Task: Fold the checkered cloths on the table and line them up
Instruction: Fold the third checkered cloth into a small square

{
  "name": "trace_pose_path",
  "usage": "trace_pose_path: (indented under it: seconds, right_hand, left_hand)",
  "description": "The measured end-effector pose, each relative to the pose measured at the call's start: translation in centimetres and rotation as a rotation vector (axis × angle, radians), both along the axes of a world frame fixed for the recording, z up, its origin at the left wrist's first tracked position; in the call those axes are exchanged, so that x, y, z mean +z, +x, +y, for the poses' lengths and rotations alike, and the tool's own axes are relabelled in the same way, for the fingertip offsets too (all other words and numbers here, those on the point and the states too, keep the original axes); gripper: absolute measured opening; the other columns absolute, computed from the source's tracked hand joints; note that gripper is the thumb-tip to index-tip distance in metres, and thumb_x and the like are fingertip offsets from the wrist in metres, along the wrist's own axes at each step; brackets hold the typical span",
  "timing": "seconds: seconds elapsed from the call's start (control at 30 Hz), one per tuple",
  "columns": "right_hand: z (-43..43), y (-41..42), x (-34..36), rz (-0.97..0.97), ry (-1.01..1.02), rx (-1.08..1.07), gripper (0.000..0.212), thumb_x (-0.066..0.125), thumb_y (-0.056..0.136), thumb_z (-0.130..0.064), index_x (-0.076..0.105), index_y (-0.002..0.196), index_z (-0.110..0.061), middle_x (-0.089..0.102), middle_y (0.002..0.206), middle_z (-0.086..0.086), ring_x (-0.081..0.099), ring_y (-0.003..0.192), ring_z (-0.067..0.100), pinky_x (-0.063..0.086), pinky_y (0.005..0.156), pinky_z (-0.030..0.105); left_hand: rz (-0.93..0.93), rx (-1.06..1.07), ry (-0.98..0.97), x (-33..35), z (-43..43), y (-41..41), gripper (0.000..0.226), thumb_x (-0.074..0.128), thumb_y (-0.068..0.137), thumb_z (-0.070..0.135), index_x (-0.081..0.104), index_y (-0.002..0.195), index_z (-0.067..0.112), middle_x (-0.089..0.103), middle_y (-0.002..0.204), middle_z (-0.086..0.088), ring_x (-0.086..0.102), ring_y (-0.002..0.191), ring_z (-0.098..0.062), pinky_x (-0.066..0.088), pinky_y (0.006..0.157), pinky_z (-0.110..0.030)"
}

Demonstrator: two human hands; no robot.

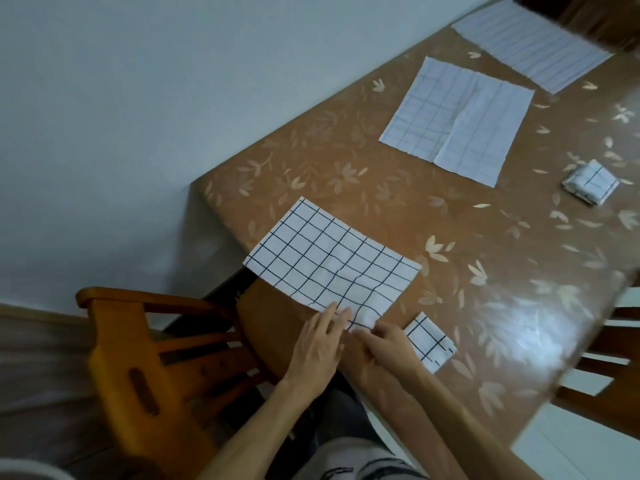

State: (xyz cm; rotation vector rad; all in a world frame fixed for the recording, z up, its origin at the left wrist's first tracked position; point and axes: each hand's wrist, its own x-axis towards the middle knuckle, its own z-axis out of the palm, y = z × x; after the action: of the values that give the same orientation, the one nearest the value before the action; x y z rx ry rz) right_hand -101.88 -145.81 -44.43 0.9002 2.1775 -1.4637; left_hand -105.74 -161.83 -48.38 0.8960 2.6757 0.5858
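Observation:
A white cloth with a black grid [329,265] lies folded in half near the table's left front corner, one corner hanging past the edge. My left hand [320,344] lies with straight fingers on its near corner. My right hand [384,344] pinches that same corner from the right. A small folded checkered cloth [429,342] sits just right of my right hand. Another small folded one [590,183] lies at the right. Two unfolded checkered cloths lie farther back, one in the middle [457,121] and one at the far end [530,43].
The brown table [485,237] has a glossy leaf-patterned cover. A wooden chair [156,358] stands at the left by the table corner. Another chair [609,358] is at the right edge. A pale wall runs along the table's left side.

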Motion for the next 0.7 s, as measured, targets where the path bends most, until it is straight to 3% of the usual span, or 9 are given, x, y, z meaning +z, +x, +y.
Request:
trace_pose_path:
  seconds: [0.1, 0.17, 0.3, 0.37, 0.43, 0.53, 0.57, 0.63, 0.7]
  right_hand:
    - [-1.7, 1.7, 1.6, 0.060, -0.082, 0.161, 0.032, 0.068, 0.086, -0.044, 0.062, 0.079, -0.014, 0.068, 0.070, 0.001, 0.063, 0.062, 0.008, 0.051, 0.059, 0.023]
    - [-1.6, 2.4, 2.0, 0.106, -0.148, 0.254, 0.024, 0.070, 0.083, -0.043, 0.067, 0.088, -0.019, 0.073, 0.083, 0.000, 0.069, 0.073, 0.008, 0.057, 0.070, 0.026]
    - [0.4, 3.4, 1.1, 0.258, 0.186, 0.183, 0.023, 0.064, 0.077, -0.027, 0.058, 0.098, -0.027, 0.065, 0.091, -0.010, 0.064, 0.087, 0.009, 0.053, 0.075, 0.030]
    - [1.9, 3.5, 0.6, 0.361, 0.404, 0.143, 0.049, 0.061, 0.074, -0.003, 0.051, 0.119, -0.021, 0.053, 0.108, -0.008, 0.057, 0.102, 0.016, 0.047, 0.080, 0.028]
    - [3.3, 3.1, -0.2, 0.378, 0.636, 0.262, 0.079, 0.060, 0.064, 0.009, 0.044, 0.137, -0.016, 0.042, 0.132, 0.008, 0.043, 0.122, 0.030, 0.044, 0.095, 0.038]
    - [4.4, 1.9, -0.6, 0.311, 0.792, 0.372, 0.066, 0.073, 0.063, 0.003, 0.058, 0.123, -0.020, 0.028, 0.152, 0.022, 0.028, 0.140, 0.042, 0.035, 0.107, 0.054]
    - [4.5, 1.4, -0.5, 0.311, 0.774, 0.385, 0.050, 0.078, 0.066, -0.003, 0.065, 0.111, -0.020, 0.038, 0.148, 0.020, 0.033, 0.138, 0.041, 0.037, 0.105, 0.054]
    - [5.0, 0.3, 0.2, 0.365, 0.691, 0.385, 0.023, 0.084, 0.067, -0.016, 0.069, 0.085, -0.016, 0.063, 0.107, 0.005, 0.057, 0.109, 0.031, 0.046, 0.086, 0.044]
    - [5.1, -0.9, 1.6, 0.360, 0.558, 0.364, 0.017, 0.082, 0.074, -0.023, 0.067, 0.076, -0.017, 0.057, 0.073, -0.010, 0.057, 0.075, 0.020, 0.042, 0.064, 0.031]
  left_hand:
    - [-0.074, 0.119, 0.137, 0.2, -0.2, 0.9, 0.056, 0.055, 0.100, 0.019, 0.036, 0.151, 0.029, 0.039, 0.153, 0.001, 0.035, 0.140, -0.014, 0.036, 0.110, -0.023]
    - [-0.136, 0.213, 0.230, 0.2, -0.7, 1.0, 0.045, 0.057, 0.097, 0.016, 0.053, 0.141, 0.027, 0.053, 0.140, 0.006, 0.042, 0.132, -0.007, 0.037, 0.105, -0.016]
    - [-0.309, 0.355, 0.400, 0.3, -2.1, 0.5, 0.022, 0.060, 0.098, 0.023, 0.072, 0.117, 0.022, 0.070, 0.112, 0.011, 0.061, 0.107, -0.003, 0.051, 0.094, -0.022]
    - [-0.453, 0.402, 0.450, 1.0, -3.0, 0.4, 0.024, 0.060, 0.098, 0.033, 0.074, 0.113, 0.021, 0.073, 0.103, 0.011, 0.067, 0.099, -0.005, 0.054, 0.085, -0.021]
    - [-0.546, 0.439, 0.462, 1.0, -4.2, 0.4, 0.028, 0.063, 0.095, 0.041, 0.076, 0.106, 0.018, 0.076, 0.094, 0.004, 0.071, 0.091, -0.012, 0.055, 0.079, -0.026]
    - [-0.634, 0.534, 0.480, -0.4, -6.3, 0.2, 0.068, 0.066, 0.083, 0.067, 0.070, 0.104, 0.003, 0.072, 0.090, -0.006, 0.071, 0.087, -0.030, 0.052, 0.078, -0.038]
    - [-0.674, 0.557, 0.497, -1.0, -7.0, 0.2, 0.077, 0.067, 0.080, 0.070, 0.066, 0.105, -0.002, 0.069, 0.090, -0.007, 0.070, 0.085, -0.029, 0.050, 0.078, -0.039]
    - [-0.718, 0.587, 0.511, -0.5, -7.8, 0.0, 0.066, 0.069, 0.085, 0.060, 0.067, 0.109, -0.001, 0.072, 0.093, -0.003, 0.070, 0.086, -0.022, 0.052, 0.082, -0.037]
    - [-0.717, 0.600, 0.504, 1.1, -7.9, -0.3, 0.040, 0.066, 0.091, 0.045, 0.069, 0.111, 0.010, 0.076, 0.099, 0.002, 0.072, 0.091, -0.010, 0.058, 0.084, -0.034]
